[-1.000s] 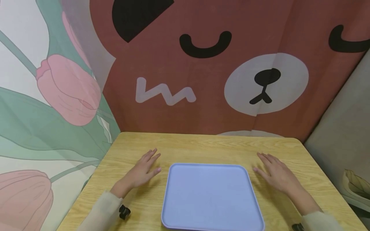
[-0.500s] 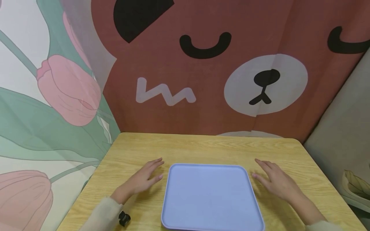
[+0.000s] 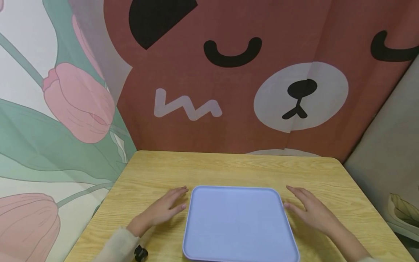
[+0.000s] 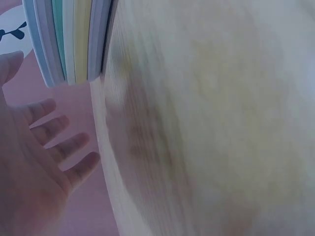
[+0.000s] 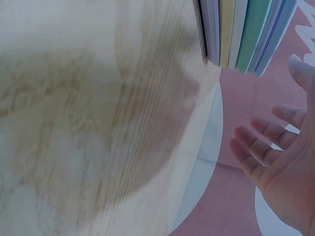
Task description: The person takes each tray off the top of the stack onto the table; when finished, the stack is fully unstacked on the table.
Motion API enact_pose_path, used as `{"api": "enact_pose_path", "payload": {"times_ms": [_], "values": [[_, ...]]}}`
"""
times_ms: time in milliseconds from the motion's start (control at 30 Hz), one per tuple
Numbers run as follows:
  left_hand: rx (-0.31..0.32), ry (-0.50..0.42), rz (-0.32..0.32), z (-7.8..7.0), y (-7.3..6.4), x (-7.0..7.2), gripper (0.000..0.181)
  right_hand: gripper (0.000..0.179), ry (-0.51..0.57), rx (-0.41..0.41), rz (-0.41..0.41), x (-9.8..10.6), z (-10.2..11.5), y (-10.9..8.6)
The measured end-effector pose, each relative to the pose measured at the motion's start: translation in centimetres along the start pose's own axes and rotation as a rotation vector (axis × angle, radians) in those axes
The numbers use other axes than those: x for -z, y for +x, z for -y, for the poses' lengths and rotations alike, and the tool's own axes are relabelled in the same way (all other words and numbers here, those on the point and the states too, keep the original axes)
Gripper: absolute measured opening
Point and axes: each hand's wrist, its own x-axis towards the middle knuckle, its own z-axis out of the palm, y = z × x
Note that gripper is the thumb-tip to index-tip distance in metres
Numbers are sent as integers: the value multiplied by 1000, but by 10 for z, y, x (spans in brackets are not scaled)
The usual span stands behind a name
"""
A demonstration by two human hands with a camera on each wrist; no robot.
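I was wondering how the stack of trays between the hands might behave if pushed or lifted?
The stack of trays probably won't tip or roll: it lies flat and looks broad for its height. The wrist views show several coloured layers, so lifting by the upper ones might leave others behind. Its straight, crisp edges suggest rather stiff pieces.

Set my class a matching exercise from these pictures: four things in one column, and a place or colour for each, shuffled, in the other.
Things
1. left hand
2. top tray
3. right hand
4. tabletop

Places and colours
A. by the top tray's right side
B. yellowish, with wood grain
C. by the top tray's left side
D. plain light blue-violet

Pairs: 1-C, 2-D, 3-A, 4-B
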Motion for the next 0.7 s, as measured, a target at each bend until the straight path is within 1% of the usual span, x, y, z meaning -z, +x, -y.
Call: {"api": "enact_pose_path", "payload": {"times_ms": [167, 233, 367, 467, 567, 700], "values": [[9, -31, -5, -4, -1, -4, 59, 61, 45, 2, 11, -2, 4, -2], [18, -57, -7, -6, -1, -6, 58, 60, 58, 1, 12, -3, 5, -3], [38, -172, -3, -10, -1, -8, 59, 58, 96, -12, 8, -6, 7, -4], [56, -261, 15, -14, 0, -10, 62, 57, 142, -26, 21, -7, 10, -5], [63, -314, 33, -17, 0, -12, 65, 56, 180, -41, 25, -8, 14, -6], [42, -366, 25, -21, 1, -16, 65, 55, 206, -82, 30, -9, 20, -9]]}}
